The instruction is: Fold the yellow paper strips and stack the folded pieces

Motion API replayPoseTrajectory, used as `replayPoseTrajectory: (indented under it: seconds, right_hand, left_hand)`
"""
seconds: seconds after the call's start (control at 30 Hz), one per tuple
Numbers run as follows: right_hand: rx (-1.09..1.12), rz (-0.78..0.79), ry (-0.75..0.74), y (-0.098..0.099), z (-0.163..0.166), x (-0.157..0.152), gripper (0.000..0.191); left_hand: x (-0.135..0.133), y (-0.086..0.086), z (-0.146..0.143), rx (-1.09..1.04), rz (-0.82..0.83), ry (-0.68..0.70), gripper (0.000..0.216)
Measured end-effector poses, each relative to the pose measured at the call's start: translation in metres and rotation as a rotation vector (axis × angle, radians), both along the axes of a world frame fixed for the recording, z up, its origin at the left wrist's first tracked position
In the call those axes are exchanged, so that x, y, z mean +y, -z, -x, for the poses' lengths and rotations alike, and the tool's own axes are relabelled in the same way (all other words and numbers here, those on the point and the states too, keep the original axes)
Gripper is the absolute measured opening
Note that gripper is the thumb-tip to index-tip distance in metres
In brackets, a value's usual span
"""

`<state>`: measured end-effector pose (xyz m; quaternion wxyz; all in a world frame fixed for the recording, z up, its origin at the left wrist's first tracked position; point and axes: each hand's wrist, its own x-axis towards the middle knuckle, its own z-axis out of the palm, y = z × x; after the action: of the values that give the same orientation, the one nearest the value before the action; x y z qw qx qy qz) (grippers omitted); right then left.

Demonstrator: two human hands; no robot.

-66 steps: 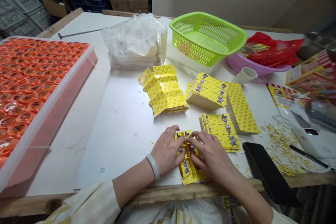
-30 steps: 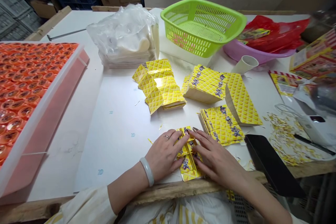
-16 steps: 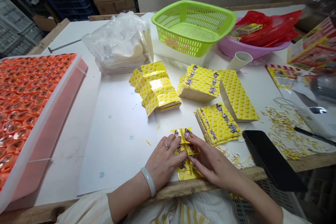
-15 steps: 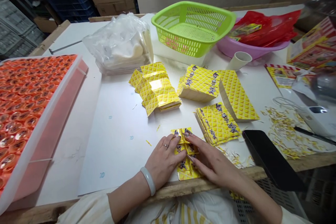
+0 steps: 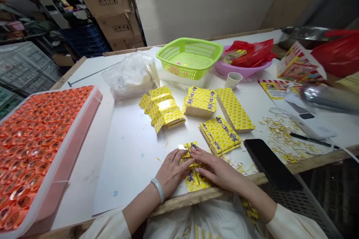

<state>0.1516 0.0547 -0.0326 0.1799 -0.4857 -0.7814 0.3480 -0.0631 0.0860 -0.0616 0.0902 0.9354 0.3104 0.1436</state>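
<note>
A small yellow printed card piece (image 5: 195,181) lies at the near edge of the white table (image 5: 126,149). Both my hands press on it. My left hand (image 5: 172,171), with a ring and a pale bracelet at the wrist, lies on its left side, fingers curled over the card. My right hand (image 5: 215,168) lies on its right side, fingers stretched flat toward the far end. Just to the right sits a stack of similar yellow cards (image 5: 220,134). Two more yellow stacks (image 5: 162,108) (image 5: 200,101) and a flat yellow patterned sheet pile (image 5: 234,108) lie farther back.
A tray of orange capped cups (image 5: 33,145) fills the left. A clear plastic bag (image 5: 131,74), a green basket (image 5: 189,56), a purple bowl (image 5: 241,71) with red bags and a white cup (image 5: 233,79) stand behind. A black phone (image 5: 269,164), yellow scraps (image 5: 283,138) and a pen (image 5: 311,140) lie right.
The camera has tilted up and back, showing more of the room. Both hands stay pressed on the yellow card piece, fingers shifting slightly along it.
</note>
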Motion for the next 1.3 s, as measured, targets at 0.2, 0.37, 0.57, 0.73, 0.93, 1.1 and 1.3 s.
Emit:
replayPoseTrajectory:
  seconds: [0.2, 0.37, 0.57, 0.73, 0.93, 1.1, 1.3]
  right_hand:
    - [0.112, -0.103, 0.104, 0.004, 0.005, -0.01, 0.05]
    - [0.084, -0.347, 0.538, 0.004, 0.006, -0.039, 0.03]
    - [-0.21, -0.226, 0.664, 0.006, 0.019, -0.055, 0.016]
    - [-0.063, -0.157, 0.762, 0.011, 0.034, -0.041, 0.017]
    - [0.163, -0.139, 0.809, 0.012, 0.043, -0.02, 0.013]
    - [0.413, -0.13, 0.858, 0.011, 0.069, -0.012, 0.021]
    - [0.723, -0.231, 0.899, -0.006, 0.087, -0.052, 0.039]
  left_hand:
    - [0.0, -0.004, -0.001, 0.007, -0.095, 0.005, 0.035]
    - [0.0, -0.003, 0.0, -0.017, -0.081, 0.014, 0.037]
    - [0.001, -0.002, 0.003, -0.1, -0.006, 0.023, 0.047]
    - [0.0, 0.002, 0.009, -0.243, 0.128, -0.066, 0.067]
    - [0.003, 0.011, 0.012, -0.317, 0.164, -0.137, 0.069]
    - [0.008, 0.01, 0.014, -0.395, 0.087, -0.15, 0.072]
    - [-0.003, -0.012, 0.033, -0.458, -0.073, -0.127, 0.072]
